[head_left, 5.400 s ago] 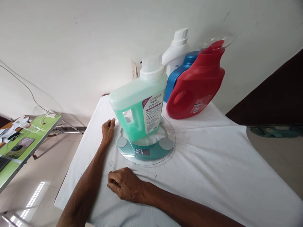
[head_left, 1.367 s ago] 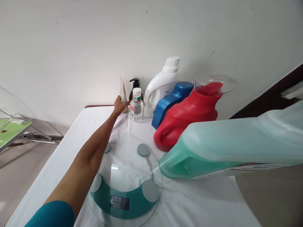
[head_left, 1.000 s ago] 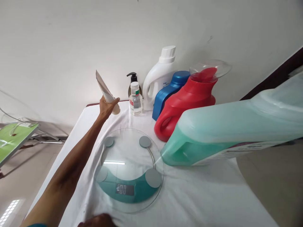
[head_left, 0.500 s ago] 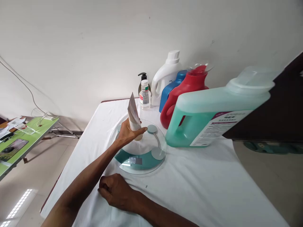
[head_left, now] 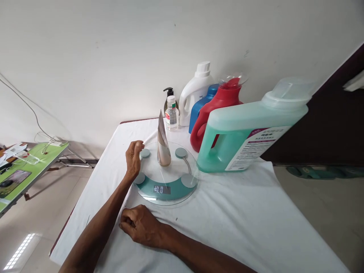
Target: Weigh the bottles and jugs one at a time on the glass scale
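Observation:
A slim stand-up pouch (head_left: 163,149), whitish and brown and tapering to a point at the top, stands upright on a round glass bathroom scale (head_left: 170,192) with a teal band. Digits are lit on the scale's display, too small to read surely. Just left of the pouch, over the scale's left edge, my left hand (head_left: 133,157) holds nothing; its fingers are loosely bent and apart from the pouch. In front of the scale my right hand (head_left: 141,225) rests on the white cloth, curled into a loose fist with nothing visible in it.
Behind the scale stand a clear bottle (head_left: 171,113), a dark pump bottle (head_left: 170,92) and a white jug (head_left: 196,89). Blue (head_left: 199,108) and red (head_left: 224,100) jugs and a large green liquid jug (head_left: 233,140) stand right. A green table (head_left: 34,174) is at far left.
My left hand has let go of the pouch and moved left, leaving it standing on the scale. The display's digits have changed. My right hand stays in place.

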A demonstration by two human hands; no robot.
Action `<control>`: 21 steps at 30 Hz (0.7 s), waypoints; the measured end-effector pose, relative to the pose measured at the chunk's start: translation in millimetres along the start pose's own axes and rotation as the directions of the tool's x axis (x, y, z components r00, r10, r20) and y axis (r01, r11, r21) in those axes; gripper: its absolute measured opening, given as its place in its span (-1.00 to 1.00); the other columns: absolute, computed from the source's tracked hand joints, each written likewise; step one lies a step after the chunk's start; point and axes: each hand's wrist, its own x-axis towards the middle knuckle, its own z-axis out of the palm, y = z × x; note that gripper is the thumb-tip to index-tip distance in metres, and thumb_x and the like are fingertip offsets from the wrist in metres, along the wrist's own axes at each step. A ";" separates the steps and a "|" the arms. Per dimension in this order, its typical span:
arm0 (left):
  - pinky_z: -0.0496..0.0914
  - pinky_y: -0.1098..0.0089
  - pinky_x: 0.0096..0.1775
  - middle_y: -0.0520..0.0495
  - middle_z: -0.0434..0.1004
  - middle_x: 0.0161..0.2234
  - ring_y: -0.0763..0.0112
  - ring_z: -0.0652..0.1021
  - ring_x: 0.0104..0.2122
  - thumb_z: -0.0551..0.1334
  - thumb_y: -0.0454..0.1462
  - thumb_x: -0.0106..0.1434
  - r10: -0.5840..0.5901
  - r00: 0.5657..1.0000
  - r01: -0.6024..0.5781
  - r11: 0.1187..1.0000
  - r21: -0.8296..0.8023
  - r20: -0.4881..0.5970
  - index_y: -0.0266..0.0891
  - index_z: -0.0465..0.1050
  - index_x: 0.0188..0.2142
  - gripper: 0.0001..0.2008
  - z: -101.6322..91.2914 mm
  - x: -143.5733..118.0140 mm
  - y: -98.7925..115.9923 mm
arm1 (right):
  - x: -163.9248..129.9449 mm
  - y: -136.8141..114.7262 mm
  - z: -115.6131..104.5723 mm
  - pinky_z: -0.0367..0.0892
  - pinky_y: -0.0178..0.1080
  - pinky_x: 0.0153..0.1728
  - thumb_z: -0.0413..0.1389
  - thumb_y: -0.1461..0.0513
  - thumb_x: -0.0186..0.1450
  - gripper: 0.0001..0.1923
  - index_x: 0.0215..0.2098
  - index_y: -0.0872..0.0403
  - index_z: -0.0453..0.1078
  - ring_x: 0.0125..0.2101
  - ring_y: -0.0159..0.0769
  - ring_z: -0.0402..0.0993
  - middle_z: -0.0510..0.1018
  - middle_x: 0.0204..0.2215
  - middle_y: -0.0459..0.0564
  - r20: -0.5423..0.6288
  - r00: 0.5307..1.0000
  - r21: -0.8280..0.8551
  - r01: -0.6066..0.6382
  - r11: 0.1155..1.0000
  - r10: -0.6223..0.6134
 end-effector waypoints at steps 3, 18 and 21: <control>0.39 0.32 -0.28 -0.06 0.49 -0.47 0.35 0.48 -0.42 0.22 0.21 0.40 -0.127 0.981 0.127 0.992 -0.012 -0.144 -0.22 0.58 -0.37 -0.44 -14.3 0.8 -20.8 | 0.2 0.4 0.5 0.21 -0.35 -0.36 0.21 0.34 0.30 -0.71 -0.44 0.00 0.19 -0.51 -0.40 0.32 0.45 -0.54 -0.18 -0.010 1.000 -0.005 0.014 1.000 -0.014; 0.27 0.41 -0.46 0.03 0.38 -0.56 0.49 0.37 -0.55 0.41 0.14 0.24 -0.312 0.946 0.279 0.920 -0.274 -0.086 -0.23 0.53 -0.44 -0.52 -34.9 5.6 -34.7 | 0.9 6.1 3.7 0.24 -0.36 -0.35 0.21 0.29 0.32 -0.74 -0.42 0.00 0.22 -0.50 -0.38 0.35 0.48 -0.53 -0.16 0.001 1.000 0.004 -0.004 1.000 0.004; 0.20 0.43 -0.50 0.06 0.32 -0.60 0.52 0.31 -0.59 0.42 0.12 0.23 -0.326 0.941 0.295 0.922 -0.252 -0.094 -0.23 0.51 -0.48 -0.52 -36.3 4.6 -36.3 | 0.7 4.1 2.0 0.23 -0.35 -0.36 0.22 0.30 0.33 -0.75 -0.42 0.00 0.25 -0.50 -0.38 0.35 0.50 -0.53 -0.15 0.005 1.000 -0.025 -0.008 1.000 0.008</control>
